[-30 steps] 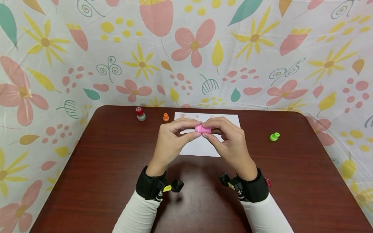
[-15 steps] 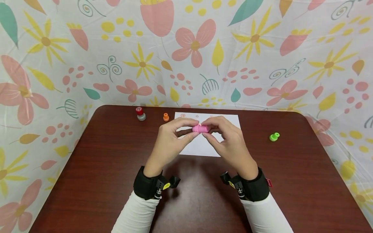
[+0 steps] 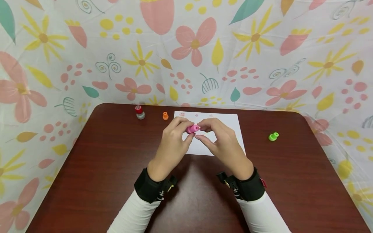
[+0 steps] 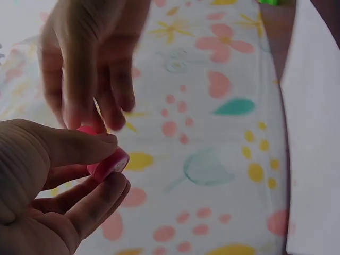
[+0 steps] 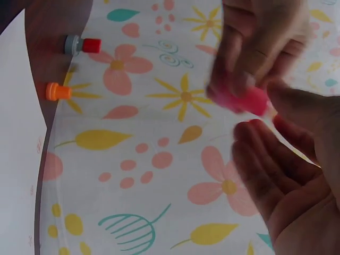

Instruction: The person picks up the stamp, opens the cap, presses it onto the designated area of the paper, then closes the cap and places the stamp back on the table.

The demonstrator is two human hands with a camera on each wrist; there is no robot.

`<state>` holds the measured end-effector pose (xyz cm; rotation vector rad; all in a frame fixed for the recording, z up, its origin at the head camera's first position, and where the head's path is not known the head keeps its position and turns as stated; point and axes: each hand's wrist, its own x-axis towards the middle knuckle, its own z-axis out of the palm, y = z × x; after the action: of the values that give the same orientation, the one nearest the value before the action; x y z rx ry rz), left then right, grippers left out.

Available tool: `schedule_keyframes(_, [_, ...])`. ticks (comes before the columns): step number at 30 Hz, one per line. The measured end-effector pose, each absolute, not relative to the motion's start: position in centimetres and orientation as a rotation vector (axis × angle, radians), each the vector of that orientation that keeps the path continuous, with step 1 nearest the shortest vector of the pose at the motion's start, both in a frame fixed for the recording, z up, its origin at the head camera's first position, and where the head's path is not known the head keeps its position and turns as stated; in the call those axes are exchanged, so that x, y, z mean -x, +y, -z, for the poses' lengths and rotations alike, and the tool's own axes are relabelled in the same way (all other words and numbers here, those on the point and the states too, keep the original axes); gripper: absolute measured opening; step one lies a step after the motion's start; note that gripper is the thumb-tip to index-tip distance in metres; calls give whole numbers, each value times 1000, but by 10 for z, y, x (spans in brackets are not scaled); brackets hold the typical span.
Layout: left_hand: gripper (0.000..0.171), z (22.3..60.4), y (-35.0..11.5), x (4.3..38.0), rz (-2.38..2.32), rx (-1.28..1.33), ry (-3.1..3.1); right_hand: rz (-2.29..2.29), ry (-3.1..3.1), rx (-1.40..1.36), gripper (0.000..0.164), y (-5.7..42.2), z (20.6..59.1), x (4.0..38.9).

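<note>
Thumb and fingers of my left hand (image 3: 172,139) pinch a small pink toy stamp (image 3: 191,129) above the white paper (image 3: 221,142). Its round end faces out of the grip in the left wrist view, where the stamp (image 4: 109,163) is partly covered by the thumb. My right hand (image 3: 222,137) hovers close on the other side, thumb and fingers spread apart, fingertips right at the stamp's narrow end. In the right wrist view the pink stamp (image 5: 244,100) is blurred. Faint red prints (image 3: 182,114) line the paper's far edge.
On the brown table (image 3: 102,168), a red-and-grey stamp (image 3: 140,112) and an orange stamp (image 3: 165,116) stand at the back left. A green stamp (image 3: 273,136) lies on the right. A flower-patterned cloth (image 3: 247,77) hangs behind the table.
Both hands held the pink stamp before. My right hand has let go of it, while my left hand has turned it and carried it slightly left.
</note>
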<state>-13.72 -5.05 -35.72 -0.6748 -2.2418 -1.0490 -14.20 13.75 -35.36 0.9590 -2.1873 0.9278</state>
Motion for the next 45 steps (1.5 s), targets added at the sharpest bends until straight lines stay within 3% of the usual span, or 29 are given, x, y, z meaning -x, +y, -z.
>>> schedule_keyframes(25, [14,420,-183,200,880,326,-2767,-713,-2382,-847,35,192,370,163])
schedule_keyframes(45, [21,447,-217,217,797,253,-2942,-465,-2582,-811,28,259,362,178])
